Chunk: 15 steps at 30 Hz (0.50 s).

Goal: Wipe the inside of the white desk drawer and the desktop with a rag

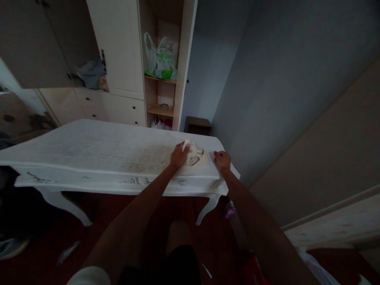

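My left hand (178,155) is closed on a crumpled cream-white cloth (194,152) with small dark and reddish marks. The cloth lies against the top of a long white table (101,138), toward its right end. Grey-brown smudges spread over the tabletop left of the cloth. To the right of the cloth, my right hand (222,160) rests at the table's right end with its fingers curled in. Whether anything is inside those fingers is hidden.
Behind the table stands a white wardrobe (121,47) with an open section holding plastic bags (164,59). A brown box (198,126) sits by the grey wall (285,71). On the red floor lie a pink package (230,209) and scraps.
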### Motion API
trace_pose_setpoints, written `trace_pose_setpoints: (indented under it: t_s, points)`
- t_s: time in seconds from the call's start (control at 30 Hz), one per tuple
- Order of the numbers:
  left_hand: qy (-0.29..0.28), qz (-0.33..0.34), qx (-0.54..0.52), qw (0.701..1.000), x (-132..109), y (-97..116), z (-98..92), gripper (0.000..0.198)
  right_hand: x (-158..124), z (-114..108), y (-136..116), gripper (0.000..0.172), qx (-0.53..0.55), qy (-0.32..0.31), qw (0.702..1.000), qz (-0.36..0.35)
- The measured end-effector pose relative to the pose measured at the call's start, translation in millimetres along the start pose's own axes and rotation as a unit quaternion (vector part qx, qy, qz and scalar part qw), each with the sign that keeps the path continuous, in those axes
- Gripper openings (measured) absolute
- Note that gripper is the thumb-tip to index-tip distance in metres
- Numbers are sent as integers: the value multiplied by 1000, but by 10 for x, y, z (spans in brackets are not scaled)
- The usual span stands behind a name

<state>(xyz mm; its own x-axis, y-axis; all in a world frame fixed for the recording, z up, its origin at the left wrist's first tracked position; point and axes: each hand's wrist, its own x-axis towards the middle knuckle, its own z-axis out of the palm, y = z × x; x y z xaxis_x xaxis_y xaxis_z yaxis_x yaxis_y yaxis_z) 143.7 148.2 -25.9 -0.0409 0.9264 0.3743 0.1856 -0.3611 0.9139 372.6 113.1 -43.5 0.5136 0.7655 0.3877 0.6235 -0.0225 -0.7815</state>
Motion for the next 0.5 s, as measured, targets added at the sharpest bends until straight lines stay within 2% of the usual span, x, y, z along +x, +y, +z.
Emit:
trace_pose_setpoints:
  t_s: [0.17, 0.23, 0.3, 0.4, 0.5]
  points:
    - [22, -3, -160, 987, -11, -116, -306, 44, -5, -3, -16, 34, 2, -3, 1000, 4]
    - [41, -2, -174, 984, -28, -162, -486, 39, -1, -2, -8, 34, -2, -4, 1000, 5]
    - [49, -28, -192, 980, -50, -206, -676, 38, 3, -3, 5, 34, -10, -3, 1000, 2]
    - [6, -93, -231, 969, -54, -235, -947, 48, 3, -9, 16, 36, -22, -1, 1000, -8]
    - [-46, -114, -154, 980, -28, -232, -1135, 39, -5, -14, 7, 36, -32, -1, 999, -12]
